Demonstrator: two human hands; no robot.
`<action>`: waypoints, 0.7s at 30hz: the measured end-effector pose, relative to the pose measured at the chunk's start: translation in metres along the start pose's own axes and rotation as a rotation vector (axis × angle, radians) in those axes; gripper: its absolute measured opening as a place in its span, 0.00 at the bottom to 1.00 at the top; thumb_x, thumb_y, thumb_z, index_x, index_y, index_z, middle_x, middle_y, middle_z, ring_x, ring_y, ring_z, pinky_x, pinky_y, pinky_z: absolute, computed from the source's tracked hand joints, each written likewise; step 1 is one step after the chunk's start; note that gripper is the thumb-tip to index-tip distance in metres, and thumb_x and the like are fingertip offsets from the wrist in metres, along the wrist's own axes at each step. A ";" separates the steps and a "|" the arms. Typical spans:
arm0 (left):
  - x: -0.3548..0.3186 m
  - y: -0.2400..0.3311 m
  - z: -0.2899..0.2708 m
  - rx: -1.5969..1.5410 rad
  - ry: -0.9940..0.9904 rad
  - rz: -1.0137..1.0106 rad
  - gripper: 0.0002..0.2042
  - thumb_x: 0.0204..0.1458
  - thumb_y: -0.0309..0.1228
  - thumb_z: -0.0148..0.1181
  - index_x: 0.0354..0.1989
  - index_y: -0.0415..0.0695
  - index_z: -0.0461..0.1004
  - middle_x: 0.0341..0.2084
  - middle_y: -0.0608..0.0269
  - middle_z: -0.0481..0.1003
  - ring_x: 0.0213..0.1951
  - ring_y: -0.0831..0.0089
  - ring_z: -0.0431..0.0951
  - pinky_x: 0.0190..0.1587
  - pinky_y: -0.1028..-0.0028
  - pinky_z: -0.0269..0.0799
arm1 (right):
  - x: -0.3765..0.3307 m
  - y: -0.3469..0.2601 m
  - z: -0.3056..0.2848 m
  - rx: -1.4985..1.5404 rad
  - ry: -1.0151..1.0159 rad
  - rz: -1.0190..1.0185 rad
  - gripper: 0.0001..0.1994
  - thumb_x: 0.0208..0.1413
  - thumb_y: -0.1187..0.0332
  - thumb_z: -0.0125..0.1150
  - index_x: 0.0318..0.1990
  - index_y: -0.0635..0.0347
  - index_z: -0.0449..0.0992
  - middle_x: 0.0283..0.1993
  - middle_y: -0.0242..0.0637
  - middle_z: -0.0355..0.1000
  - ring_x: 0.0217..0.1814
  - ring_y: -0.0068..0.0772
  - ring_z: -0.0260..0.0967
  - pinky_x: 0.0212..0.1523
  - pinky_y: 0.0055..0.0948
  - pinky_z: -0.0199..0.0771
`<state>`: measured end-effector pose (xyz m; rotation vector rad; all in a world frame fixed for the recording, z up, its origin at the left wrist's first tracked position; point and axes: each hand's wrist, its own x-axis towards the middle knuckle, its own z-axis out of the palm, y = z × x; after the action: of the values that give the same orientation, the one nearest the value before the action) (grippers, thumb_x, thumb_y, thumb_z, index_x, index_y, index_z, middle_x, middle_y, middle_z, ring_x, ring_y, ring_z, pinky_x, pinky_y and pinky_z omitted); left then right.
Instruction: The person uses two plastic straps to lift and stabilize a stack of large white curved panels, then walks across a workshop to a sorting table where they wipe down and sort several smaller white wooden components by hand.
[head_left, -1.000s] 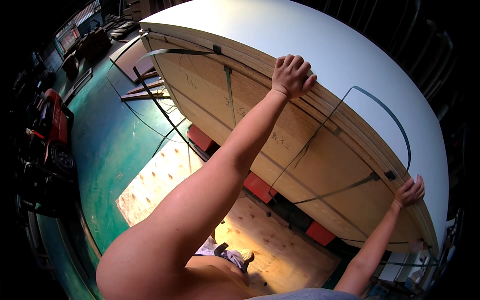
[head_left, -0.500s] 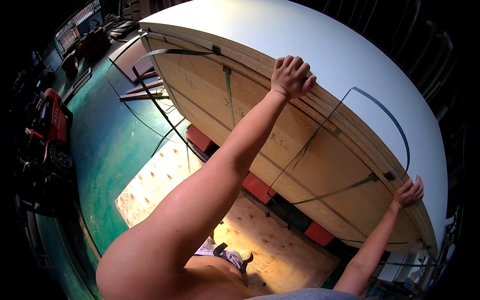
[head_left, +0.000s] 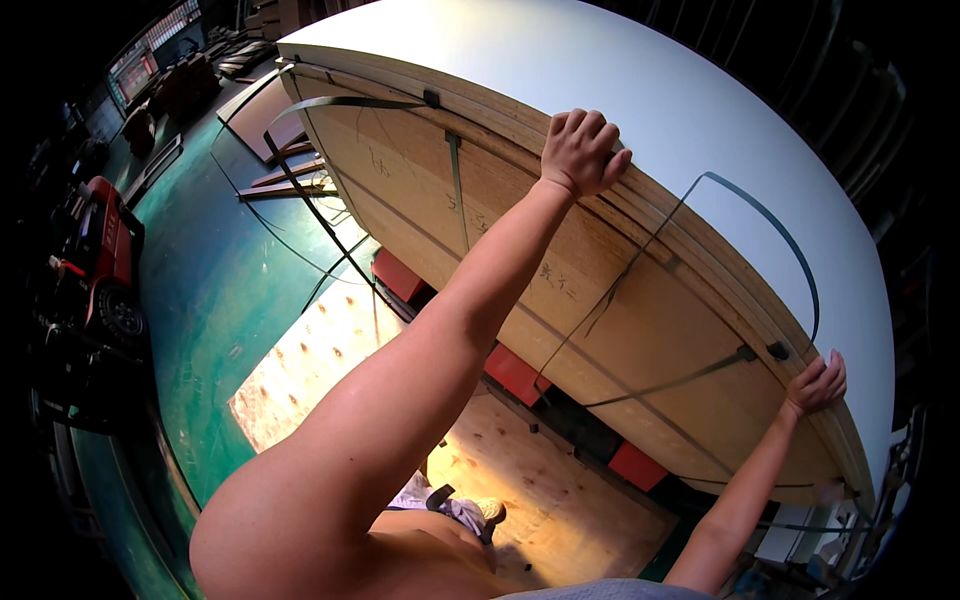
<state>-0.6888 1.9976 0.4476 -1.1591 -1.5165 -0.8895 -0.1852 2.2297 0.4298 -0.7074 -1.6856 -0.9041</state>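
Observation:
A tall stack of large wooden boards (head_left: 400,190) stands in front of me, topped by a white-faced board (head_left: 690,110). My left hand (head_left: 583,152) is closed over the near edge of the upper boards, around the middle of the stack. Farther right, my right hand (head_left: 818,383) grips the same edge close to the right corner, its fingers bent over the white face. Both arms reach out to the stack. A loose dark green strap (head_left: 790,240) loops up over the white face between my hands. How many boards my fingers hold cannot be made out.
Red blocks (head_left: 637,467) hold the stack off the floor. A plywood sheet (head_left: 590,500) lies at my feet. Another loose strap (head_left: 350,102) curls at the left end. Wooden offcuts (head_left: 290,182) lie on the green floor (head_left: 200,330). A red vehicle (head_left: 110,250) stands at left.

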 end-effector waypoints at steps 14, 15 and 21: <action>-0.001 0.000 0.000 0.018 -0.030 -0.008 0.13 0.49 0.47 0.51 0.30 0.51 0.69 0.33 0.64 0.68 0.39 0.65 0.68 0.46 0.63 0.58 | -0.001 0.000 0.001 -0.020 -0.007 0.007 0.18 0.63 0.55 0.43 0.46 0.56 0.75 0.48 0.38 0.73 0.48 0.44 0.69 0.48 0.41 0.64; -0.001 0.000 0.000 0.014 -0.028 -0.006 0.14 0.50 0.48 0.49 0.30 0.50 0.69 0.33 0.64 0.69 0.39 0.65 0.68 0.46 0.63 0.58 | 0.000 0.000 0.000 -0.019 -0.009 0.006 0.18 0.63 0.55 0.43 0.46 0.57 0.75 0.48 0.38 0.73 0.48 0.44 0.69 0.49 0.41 0.64; 0.001 0.000 0.000 0.004 -0.006 0.001 0.14 0.51 0.48 0.48 0.30 0.50 0.69 0.32 0.64 0.69 0.38 0.65 0.68 0.45 0.63 0.58 | 0.000 -0.002 -0.001 -0.010 0.004 -0.004 0.18 0.64 0.55 0.43 0.46 0.57 0.75 0.48 0.38 0.73 0.48 0.44 0.69 0.48 0.41 0.64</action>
<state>-0.6889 1.9977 0.4482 -1.1605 -1.5218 -0.8823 -0.1860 2.2281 0.4299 -0.7092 -1.6806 -0.9163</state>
